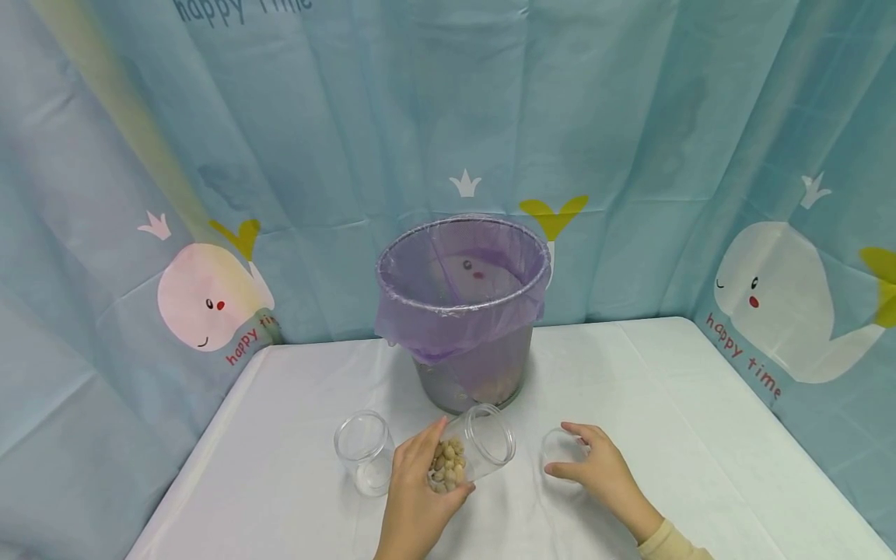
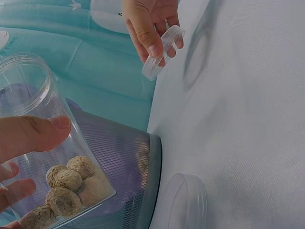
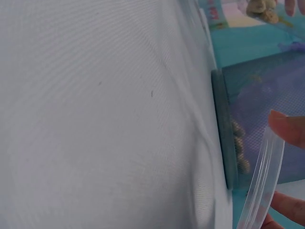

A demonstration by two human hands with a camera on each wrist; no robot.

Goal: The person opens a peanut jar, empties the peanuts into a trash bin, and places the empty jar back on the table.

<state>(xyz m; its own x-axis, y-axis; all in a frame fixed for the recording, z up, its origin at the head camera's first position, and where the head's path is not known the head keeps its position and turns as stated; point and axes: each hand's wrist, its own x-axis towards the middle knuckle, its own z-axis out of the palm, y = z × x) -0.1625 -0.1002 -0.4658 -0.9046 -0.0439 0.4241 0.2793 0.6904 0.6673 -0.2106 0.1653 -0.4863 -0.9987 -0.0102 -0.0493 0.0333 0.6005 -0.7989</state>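
Observation:
My left hand (image 1: 420, 486) grips a clear plastic jar (image 1: 483, 459), tilted with its uncapped mouth up and to the right, in front of the bin. Several tan, wrinkled walnuts (image 2: 66, 191) lie together at the jar's bottom end. My right hand (image 1: 605, 470) pinches a clear round plastic lid (image 2: 162, 52) by its edge, thumb on one side and fingers on the other. In the right wrist view the lid (image 3: 262, 183) is seen edge-on. To the left of my left hand, a second clear jar (image 1: 364, 451) is on the table without walnuts in it.
Behind the hands stands a mesh bin (image 1: 469, 381) lined with a purple bag (image 1: 455, 330). Through its mesh, tan lumps (image 3: 240, 148) show near the bottom. White cloth covers the table (image 1: 658, 389); a blue printed curtain (image 1: 434, 117) hangs behind and at both sides.

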